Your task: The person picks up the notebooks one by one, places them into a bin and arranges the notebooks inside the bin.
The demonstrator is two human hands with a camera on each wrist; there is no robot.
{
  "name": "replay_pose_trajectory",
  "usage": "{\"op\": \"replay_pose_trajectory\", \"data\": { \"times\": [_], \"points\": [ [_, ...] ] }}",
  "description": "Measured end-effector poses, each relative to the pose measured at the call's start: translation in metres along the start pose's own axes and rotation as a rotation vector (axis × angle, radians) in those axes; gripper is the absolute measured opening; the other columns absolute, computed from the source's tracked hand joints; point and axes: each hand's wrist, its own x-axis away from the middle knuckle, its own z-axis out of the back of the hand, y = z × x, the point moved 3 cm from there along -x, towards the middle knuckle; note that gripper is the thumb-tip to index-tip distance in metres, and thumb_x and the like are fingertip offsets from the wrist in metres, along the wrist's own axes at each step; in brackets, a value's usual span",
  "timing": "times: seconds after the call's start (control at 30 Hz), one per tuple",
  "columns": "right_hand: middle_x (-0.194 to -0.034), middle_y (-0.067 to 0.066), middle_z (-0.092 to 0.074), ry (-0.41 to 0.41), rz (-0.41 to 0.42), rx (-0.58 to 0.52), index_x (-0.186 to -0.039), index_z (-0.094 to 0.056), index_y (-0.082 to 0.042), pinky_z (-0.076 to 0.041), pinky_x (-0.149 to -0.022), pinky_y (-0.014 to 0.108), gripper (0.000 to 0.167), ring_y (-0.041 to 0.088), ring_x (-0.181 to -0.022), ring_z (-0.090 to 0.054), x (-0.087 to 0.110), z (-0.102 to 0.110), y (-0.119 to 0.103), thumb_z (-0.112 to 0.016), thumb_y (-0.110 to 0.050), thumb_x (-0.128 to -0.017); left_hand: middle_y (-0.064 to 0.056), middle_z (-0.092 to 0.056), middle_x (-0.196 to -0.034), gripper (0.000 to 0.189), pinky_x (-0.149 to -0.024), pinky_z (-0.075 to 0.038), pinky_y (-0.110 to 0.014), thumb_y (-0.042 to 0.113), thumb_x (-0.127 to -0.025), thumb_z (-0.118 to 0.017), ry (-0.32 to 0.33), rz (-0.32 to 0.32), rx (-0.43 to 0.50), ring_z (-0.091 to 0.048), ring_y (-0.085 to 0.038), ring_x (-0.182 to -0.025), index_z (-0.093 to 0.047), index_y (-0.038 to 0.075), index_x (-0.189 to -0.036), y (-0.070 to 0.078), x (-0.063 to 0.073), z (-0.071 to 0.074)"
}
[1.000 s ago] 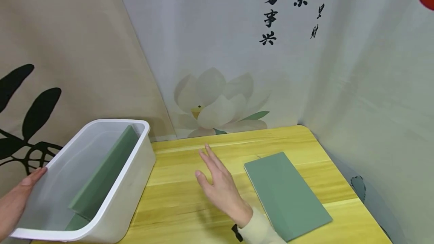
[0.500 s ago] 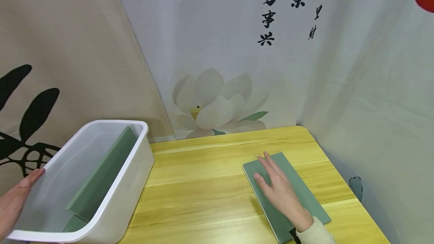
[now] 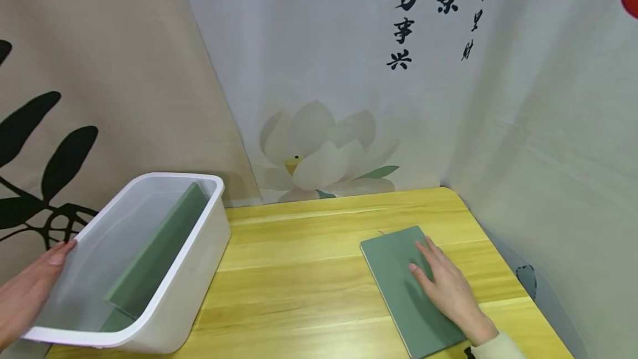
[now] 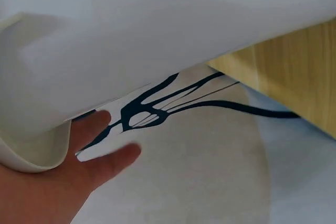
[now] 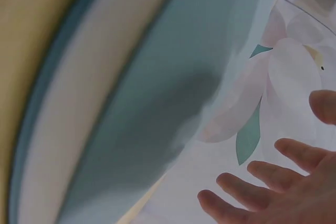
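In the head view, a green notebook (image 3: 394, 276) lies flat on the right part of the wooden table. My right hand (image 3: 451, 292) is over its right side, fingers extended and thumb apart, casting a shadow on the cover. The right wrist view shows this right hand (image 5: 278, 187) with spread fingers and nothing between them, and the notebook's (image 5: 157, 124) pale page edge close up. At far left, my left hand (image 3: 32, 292) holds the rim of a white plastic bin (image 3: 199, 270). Inside the bin leans a thick green book (image 3: 159, 248), with another green piece (image 3: 117, 320) below it.
The wooden table (image 3: 294, 270) spans the front, and the bin stands at its left end. Behind hang printed cloths (image 3: 324, 71) with a lotus flower, black writing and dark leaves. The table's right edge borders a pale cloth (image 3: 563, 209).
My right hand has moved right from the middle of the table, to over the notebook and on to its right side. The left hand stays at the bin; the view shifts slightly.
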Motion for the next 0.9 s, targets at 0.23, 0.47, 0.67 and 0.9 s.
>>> {"op": "replay_pose_trajectory", "data": {
  "times": [0.23, 0.47, 0.67, 0.9],
  "points": [
    [-0.16, 0.03, -0.036, 0.034, 0.01, 0.047, -0.151, -0.049, 0.0, -0.041, -0.1, 0.077, 0.06, 0.056, -0.138, -0.042, 0.006, 0.004, 0.009, -0.063, -0.036, -0.105, -0.042, -0.011, -0.159, 0.084, -0.105, -0.019, -0.083, 0.061, -0.109, -0.029, 0.151, 0.03, -0.219, -0.02, -0.067, -0.139, -0.027, -0.01, -0.153, 0.01, 0.003, 0.001],
    [-0.161, 0.029, -0.034, 0.017, -0.012, 0.052, -0.153, -0.047, 0.0, -0.04, -0.1, 0.078, 0.062, 0.055, -0.14, -0.04, 0.007, 0.007, 0.01, -0.06, -0.039, -0.106, -0.038, -0.013, -0.162, 0.08, -0.103, -0.021, -0.085, 0.058, -0.107, -0.043, 0.155, -0.093, -0.241, -0.022, -0.067, -0.139, -0.033, -0.009, -0.151, 0.053, 0.005, 0.006],
    [-0.161, 0.03, -0.034, 0.015, -0.012, 0.047, -0.153, -0.047, 0.0, -0.039, -0.101, 0.078, 0.062, 0.055, -0.14, -0.04, 0.007, 0.007, 0.008, -0.061, -0.037, -0.105, -0.036, -0.02, -0.162, 0.08, -0.099, -0.025, -0.084, 0.051, -0.106, -0.053, 0.115, -0.237, -0.197, -0.027, -0.065, -0.139, -0.028, -0.004, -0.158, 0.085, 0.004, -0.004],
    [-0.161, 0.03, -0.035, 0.025, -0.006, 0.045, -0.152, -0.048, 0.001, -0.039, -0.102, 0.077, 0.06, 0.055, -0.139, -0.041, 0.007, 0.007, 0.006, -0.063, -0.034, -0.104, -0.044, -0.039, -0.148, 0.096, -0.088, -0.042, -0.08, 0.057, -0.099, -0.063, -0.083, -0.225, -0.143, -0.046, -0.066, -0.123, -0.023, -0.007, -0.159, 0.106, -0.006, -0.011]
  ]
}}
